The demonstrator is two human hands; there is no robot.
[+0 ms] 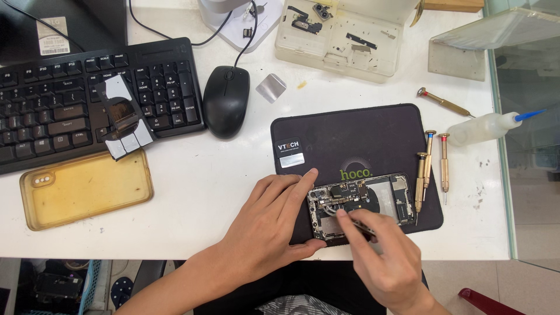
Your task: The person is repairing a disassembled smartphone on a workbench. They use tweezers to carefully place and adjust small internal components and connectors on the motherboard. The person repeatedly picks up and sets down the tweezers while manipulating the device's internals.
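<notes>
An opened phone [379, 195] with its boards and parts bare lies on a black mat [350, 134] near the table's front edge. My left hand [271, 224] rests on the phone's left end, fingers spread along its edge, thumb under the near corner. My right hand [382, 251] pinches thin metal tweezers [359, 224] whose tip reaches into the phone's lower left part.
Several small screwdrivers [429, 169] lie at the mat's right edge, one more [443, 103] farther back, beside a squeeze bottle [484, 127]. A clear parts box [338, 35] stands behind. Keyboard [58, 99], mouse [226, 100], yellowish phone case [84, 188] and a phone screen [122, 116] occupy the left.
</notes>
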